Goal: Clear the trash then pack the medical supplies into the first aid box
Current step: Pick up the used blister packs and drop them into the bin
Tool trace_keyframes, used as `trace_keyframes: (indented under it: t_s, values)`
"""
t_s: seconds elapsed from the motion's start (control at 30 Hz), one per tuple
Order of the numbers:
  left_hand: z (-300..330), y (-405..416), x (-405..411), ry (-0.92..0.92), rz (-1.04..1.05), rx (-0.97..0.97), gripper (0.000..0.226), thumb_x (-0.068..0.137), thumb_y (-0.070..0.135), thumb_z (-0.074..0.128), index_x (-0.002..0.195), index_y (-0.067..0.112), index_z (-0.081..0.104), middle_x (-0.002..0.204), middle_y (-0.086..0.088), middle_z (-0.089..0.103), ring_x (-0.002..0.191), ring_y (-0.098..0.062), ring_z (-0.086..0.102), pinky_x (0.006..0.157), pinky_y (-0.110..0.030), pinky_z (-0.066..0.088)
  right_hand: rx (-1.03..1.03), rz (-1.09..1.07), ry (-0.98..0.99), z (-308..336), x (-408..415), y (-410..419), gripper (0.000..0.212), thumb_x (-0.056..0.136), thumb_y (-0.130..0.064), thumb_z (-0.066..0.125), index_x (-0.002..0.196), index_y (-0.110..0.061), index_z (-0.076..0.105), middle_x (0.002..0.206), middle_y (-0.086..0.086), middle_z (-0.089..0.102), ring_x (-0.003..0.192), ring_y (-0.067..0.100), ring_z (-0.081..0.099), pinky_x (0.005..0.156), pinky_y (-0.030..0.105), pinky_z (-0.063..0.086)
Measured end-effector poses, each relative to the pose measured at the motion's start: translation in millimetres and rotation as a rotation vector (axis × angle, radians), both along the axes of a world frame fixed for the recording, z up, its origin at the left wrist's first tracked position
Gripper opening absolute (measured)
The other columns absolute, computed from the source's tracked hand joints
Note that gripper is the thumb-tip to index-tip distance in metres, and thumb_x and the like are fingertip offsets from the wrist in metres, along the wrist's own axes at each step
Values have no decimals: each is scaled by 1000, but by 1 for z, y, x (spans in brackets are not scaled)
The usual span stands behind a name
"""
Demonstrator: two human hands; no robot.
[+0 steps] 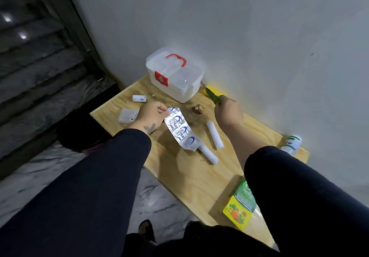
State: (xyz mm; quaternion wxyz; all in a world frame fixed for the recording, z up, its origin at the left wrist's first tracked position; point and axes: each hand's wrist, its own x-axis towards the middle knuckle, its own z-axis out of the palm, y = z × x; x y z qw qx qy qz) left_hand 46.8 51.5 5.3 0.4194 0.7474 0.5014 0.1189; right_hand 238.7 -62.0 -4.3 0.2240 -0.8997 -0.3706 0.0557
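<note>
First aid box (175,77) shut; left grip (152,115) pinching foil strip (180,129), right grip (228,112) clutching leaf (213,97); dangling strip could snag, scattering gauze rolls (214,135).

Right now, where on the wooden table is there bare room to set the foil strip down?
The near-left stretch of the wooden table, between the gauze rolls and the green-and-yellow packet, is bare. So is the strip right of the rolls, toward the white bottle. It is crowded around the first aid box, with brown scraps and both hands.
</note>
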Motion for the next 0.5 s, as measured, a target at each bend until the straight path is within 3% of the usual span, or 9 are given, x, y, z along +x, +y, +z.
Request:
trace_keyframes:
  t_s: [0.1,0.3,0.4,0.5]
  values:
    - [15,21,-12,-34,119,68,14,91,17,63,100,8,69,98,-5,69,89,-23,65,78,-27,48,32,82,39,19,-24,29,27,86,-3,41,103,-9,61,80,12,60,80,36,59,61,32,39]
    - [23,69,-62,-30,291,125,20,90,18,62,103,5,71,107,-10,72,102,-26,66,80,-26,45,53,245,20,38,-83,94,31,86,-5,43,110,-11,61,101,17,68,91,37,62,61,31,41]
    - [23,100,-94,-34,334,126,14,88,19,62,80,13,70,92,-12,72,95,-29,67,84,-32,50,47,295,16,39,-119,131,32,89,-8,44,116,-11,59,106,17,68,97,37,62,66,33,43]
    - [20,134,-132,-36,367,117,26,84,18,59,58,18,55,73,-8,65,74,-29,64,80,-42,58,23,329,33,33,-161,170,24,90,-9,45,108,-9,61,99,17,68,90,36,64,62,31,41]
